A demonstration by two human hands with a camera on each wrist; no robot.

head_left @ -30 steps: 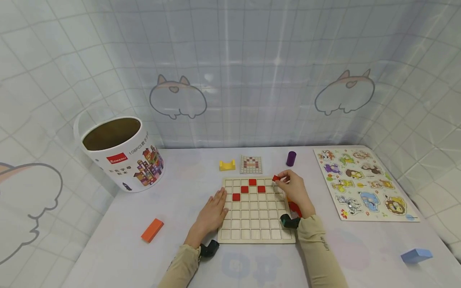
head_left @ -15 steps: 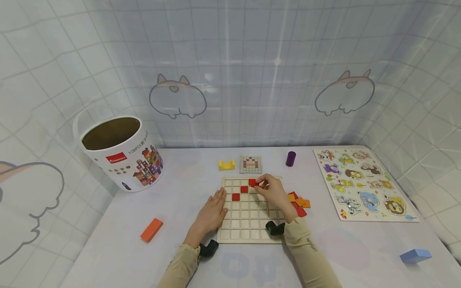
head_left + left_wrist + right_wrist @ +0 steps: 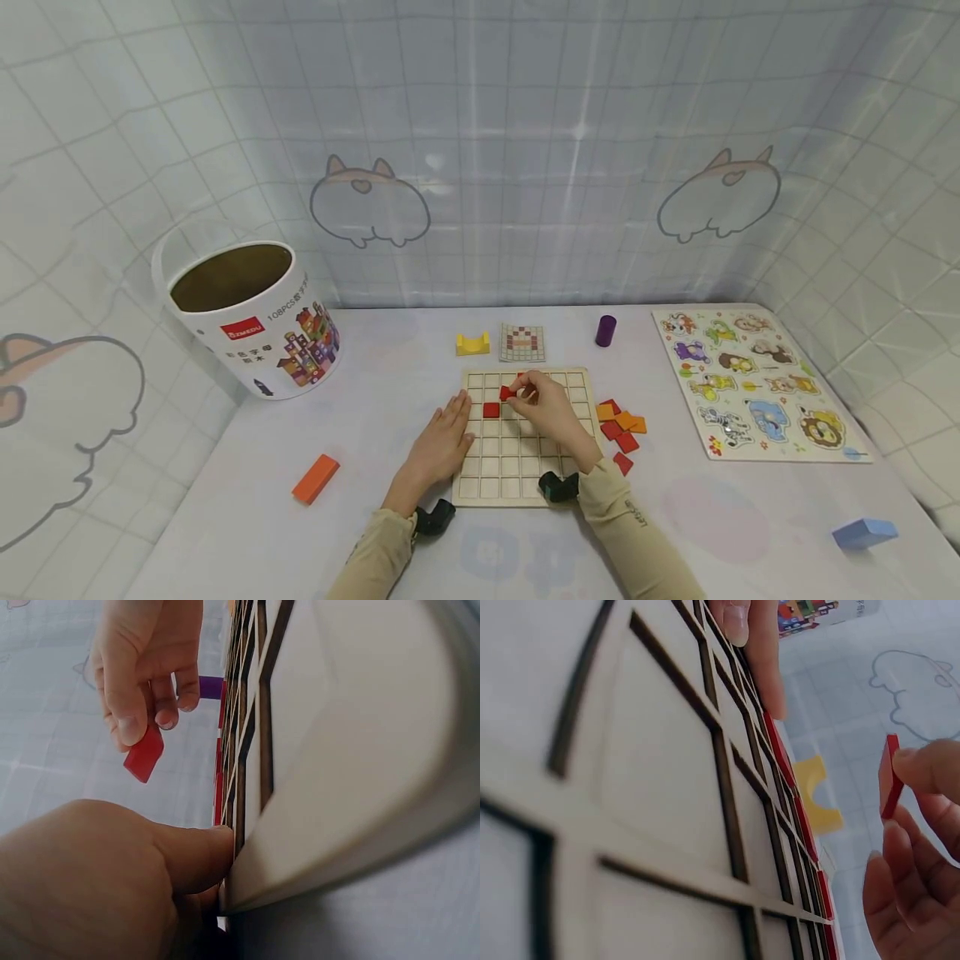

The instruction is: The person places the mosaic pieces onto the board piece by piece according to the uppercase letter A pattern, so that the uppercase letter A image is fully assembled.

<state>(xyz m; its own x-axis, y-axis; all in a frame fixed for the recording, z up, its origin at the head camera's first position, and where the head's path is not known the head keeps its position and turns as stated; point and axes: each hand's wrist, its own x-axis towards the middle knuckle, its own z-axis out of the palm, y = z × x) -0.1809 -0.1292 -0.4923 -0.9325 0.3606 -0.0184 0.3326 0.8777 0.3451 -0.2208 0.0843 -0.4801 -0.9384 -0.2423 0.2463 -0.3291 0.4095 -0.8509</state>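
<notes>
Tile: red square tile (image 3: 507, 392), pinched in right hand (image 3: 551, 410), centre of head view, just above the grid board (image 3: 525, 479)'s upper rows.
Right hand: thumb and fingers closed on the tile, nearer hand.
Left hand: left hand (image 3: 442, 442) flat, fingers straight, pressing board's left edge; holds nothing.
Wrist views: left wrist shows tile (image 3: 144, 754) tilted, clear of board; head view cannot show that gap.
Nearby: placed red tile (image 3: 491, 409) to the lower left.

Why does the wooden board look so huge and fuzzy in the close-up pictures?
In the left wrist view the grid board sits right against the lens, so its near edge blurs, while the red tile stays fairly sharp. In the right wrist view its near squares smear too. The head view is sharp, but the walls bend.
</notes>
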